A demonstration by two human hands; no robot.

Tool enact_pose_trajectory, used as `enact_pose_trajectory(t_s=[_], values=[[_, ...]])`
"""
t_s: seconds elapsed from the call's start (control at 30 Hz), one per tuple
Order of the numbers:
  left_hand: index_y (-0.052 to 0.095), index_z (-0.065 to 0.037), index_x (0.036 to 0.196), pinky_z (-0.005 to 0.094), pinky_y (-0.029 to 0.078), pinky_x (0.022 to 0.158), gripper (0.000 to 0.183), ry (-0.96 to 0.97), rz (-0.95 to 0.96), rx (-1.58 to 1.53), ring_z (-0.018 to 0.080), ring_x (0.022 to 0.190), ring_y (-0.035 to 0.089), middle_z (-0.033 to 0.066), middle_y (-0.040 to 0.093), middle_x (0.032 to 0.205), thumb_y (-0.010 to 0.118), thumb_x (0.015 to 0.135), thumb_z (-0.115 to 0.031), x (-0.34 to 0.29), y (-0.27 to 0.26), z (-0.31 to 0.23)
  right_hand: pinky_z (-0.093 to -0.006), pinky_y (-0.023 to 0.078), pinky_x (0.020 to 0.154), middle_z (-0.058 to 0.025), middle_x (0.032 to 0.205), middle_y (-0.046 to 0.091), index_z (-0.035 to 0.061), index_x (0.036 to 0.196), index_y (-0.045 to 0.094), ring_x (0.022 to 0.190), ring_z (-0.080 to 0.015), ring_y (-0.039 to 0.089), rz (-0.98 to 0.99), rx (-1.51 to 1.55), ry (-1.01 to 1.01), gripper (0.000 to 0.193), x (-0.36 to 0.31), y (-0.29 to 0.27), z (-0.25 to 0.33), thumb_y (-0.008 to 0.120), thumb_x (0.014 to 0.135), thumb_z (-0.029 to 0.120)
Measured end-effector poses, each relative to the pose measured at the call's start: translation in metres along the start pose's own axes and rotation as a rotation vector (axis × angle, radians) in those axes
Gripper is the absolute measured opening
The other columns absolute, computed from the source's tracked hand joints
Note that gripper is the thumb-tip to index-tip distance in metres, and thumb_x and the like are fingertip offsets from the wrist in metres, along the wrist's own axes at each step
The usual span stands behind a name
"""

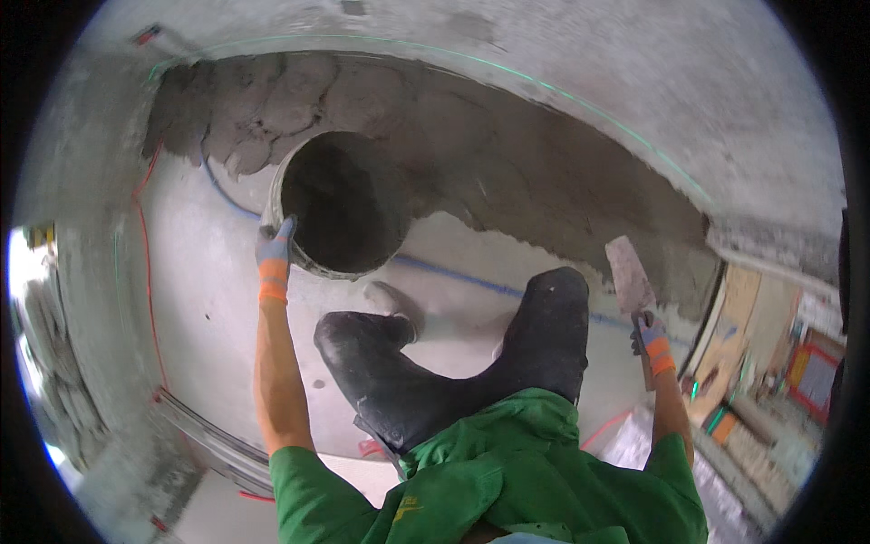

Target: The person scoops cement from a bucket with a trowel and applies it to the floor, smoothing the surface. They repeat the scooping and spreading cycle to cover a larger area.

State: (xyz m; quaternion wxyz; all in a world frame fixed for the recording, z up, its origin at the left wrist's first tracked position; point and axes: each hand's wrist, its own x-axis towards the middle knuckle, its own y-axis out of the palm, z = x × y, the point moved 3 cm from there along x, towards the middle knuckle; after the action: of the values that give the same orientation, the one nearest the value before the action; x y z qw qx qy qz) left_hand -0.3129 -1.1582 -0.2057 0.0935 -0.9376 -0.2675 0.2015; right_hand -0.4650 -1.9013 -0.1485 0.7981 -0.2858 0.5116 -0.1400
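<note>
My left hand [275, 251], in a grey and orange glove, is closed on the near left rim of a large round bucket [339, 272]. The bucket's mouth faces up toward me, and its inside is dark and coated with mortar. Out to the right, my right hand [650, 339], gloved alike, grips the handle of a trowel [630, 275] with a long flat blade smeared in mortar. Behind the bucket, a band of wet grey mortar [517, 172] covers the floor along the wall, lumpy at the left and smoother at the right.
A blue conduit [458, 276] crosses the pale floor behind my legs and runs under the mortar. A red cable [147, 254] lies along the left wall. Green laser lines [544, 84] mark the walls. Boards [736, 304] and assorted materials lie at the right.
</note>
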Motion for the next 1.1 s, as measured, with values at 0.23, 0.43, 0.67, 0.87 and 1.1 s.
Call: enact_pose_trajectory(t_s=[0.23, 0.43, 0.67, 0.87, 1.1], values=[[0.059, 0.002, 0.097, 0.0276, 0.042, 0.072, 0.048, 0.142, -0.179, 0.406, 0.0151, 0.079, 0.054, 0.0096, 0.063, 0.087, 0.067, 0.073, -0.038, 0.009, 0.010, -0.022, -0.0391, 0.040, 0.088, -0.0207, 0.106, 0.056, -0.0002, 0.113, 0.043, 0.104, -0.0351, 0.050, 0.069, -0.828, -1.349, 0.046, 0.018, 0.144, 0.273, 0.053, 0.080, 0.030], [0.055, 0.002, 0.112, 0.0294, 0.038, 0.087, 0.062, 0.182, -0.343, 0.502, 0.0256, 0.103, 0.053, 0.0174, 0.058, 0.109, 0.061, 0.075, -0.049, 0.020, 0.026, -0.027, -0.0369, 0.048, 0.060, -0.0155, 0.083, 0.059, 0.0017, 0.110, 0.047, 0.073, -0.0273, 0.061, -0.379, -1.432, -2.014, 0.033, -0.057, 0.301, 0.375, 0.047, 0.081, 0.017], [0.055, -0.001, 0.115, 0.0290, 0.037, 0.091, 0.061, 0.321, -0.204, 0.388, 0.0245, 0.108, 0.052, 0.0145, 0.057, 0.114, 0.058, 0.078, -0.049, 0.002, 0.028, -0.029, -0.0372, 0.047, 0.056, -0.0142, 0.085, 0.058, 0.0028, 0.111, 0.049, 0.073, -0.0276, 0.060, -0.716, -1.426, -2.292, 0.032, -0.110, 0.352, 0.418, 0.047, 0.080, 0.011], [0.045, 0.004, 0.122, 0.0324, 0.037, 0.094, 0.081, 0.292, -0.087, 0.330, 0.0298, 0.112, 0.049, 0.0193, 0.052, 0.119, 0.066, 0.067, -0.051, -0.016, 0.045, -0.035, -0.0409, 0.048, 0.060, -0.0195, 0.091, 0.062, -0.0007, 0.110, 0.050, 0.079, -0.0311, 0.061, -0.608, -1.531, -2.088, 0.030, -0.098, 0.391, 0.424, 0.044, 0.082, 0.009], [0.047, -0.002, 0.123, 0.0357, 0.037, 0.095, 0.079, 0.223, -0.204, 0.426, 0.0322, 0.112, 0.048, 0.0193, 0.052, 0.119, 0.065, 0.065, -0.052, -0.049, 0.063, -0.029, -0.0419, 0.050, 0.071, -0.0180, 0.097, 0.063, -0.0013, 0.106, 0.053, 0.087, -0.0324, 0.062, -0.317, -1.497, -1.688, 0.028, -0.044, 0.405, 0.405, 0.044, 0.081, 0.009]])
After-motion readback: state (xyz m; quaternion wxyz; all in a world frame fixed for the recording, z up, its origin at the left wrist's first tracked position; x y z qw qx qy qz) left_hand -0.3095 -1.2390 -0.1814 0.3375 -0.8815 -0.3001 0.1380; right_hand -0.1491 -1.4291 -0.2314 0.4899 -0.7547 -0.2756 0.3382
